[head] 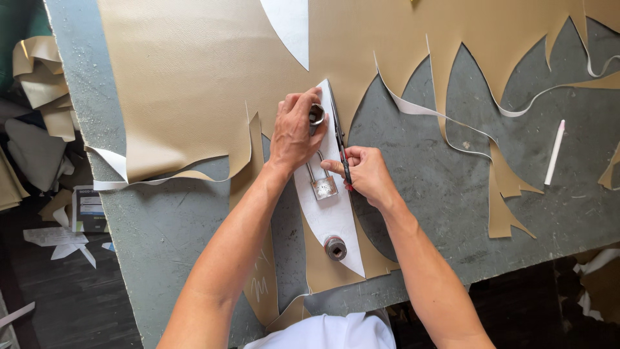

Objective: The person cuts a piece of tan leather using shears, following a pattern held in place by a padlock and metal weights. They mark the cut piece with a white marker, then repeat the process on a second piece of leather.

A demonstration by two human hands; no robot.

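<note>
Left hand (pixel 294 132) presses flat on white template (pixel 329 213), holding nothing; right hand (pixel 368 174) grip closed on knife (pixel 341 145) at template's right edge. Template lies on tan leather (pixel 187 77), weighted by padlock (pixel 323 184). Step: cutting the outline; next likely needs steady edge-following

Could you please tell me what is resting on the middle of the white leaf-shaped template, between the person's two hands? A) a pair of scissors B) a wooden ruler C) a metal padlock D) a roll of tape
C: a metal padlock lies on the white template, with the left hand pressing near its shackle and the right hand holding a cutting tool along the template's edge.
</note>
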